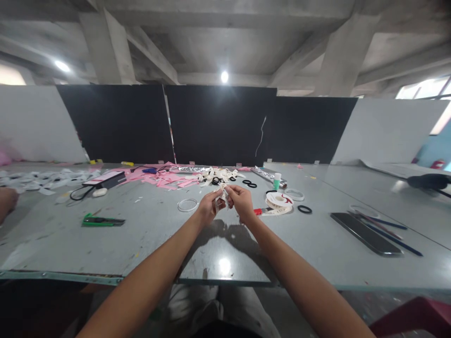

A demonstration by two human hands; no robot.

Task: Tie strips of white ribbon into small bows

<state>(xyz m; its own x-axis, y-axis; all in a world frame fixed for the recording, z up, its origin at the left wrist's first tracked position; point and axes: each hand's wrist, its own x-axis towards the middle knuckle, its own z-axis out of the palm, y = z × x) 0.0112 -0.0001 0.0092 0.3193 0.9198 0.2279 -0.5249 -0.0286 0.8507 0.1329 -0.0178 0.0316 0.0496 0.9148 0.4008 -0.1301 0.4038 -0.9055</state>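
My left hand and my right hand meet above the middle of the table. Between their fingertips they pinch a small piece of cream printed ribbon, its ends hanging down. Both hands are closed, and the fingers partly hide the ribbon. Just right of my right hand lies a ribbon spool with printed tape unrolled from it. A red-handled tool sits partly under that tape. Beyond my hands is a heap of cream ribbon pieces mixed with black rings.
A green utility knife lies left, near a dark box and pink strips. A glue stick stands behind the spool. A phone and pens lie right. Another person's hand shows at the left edge.
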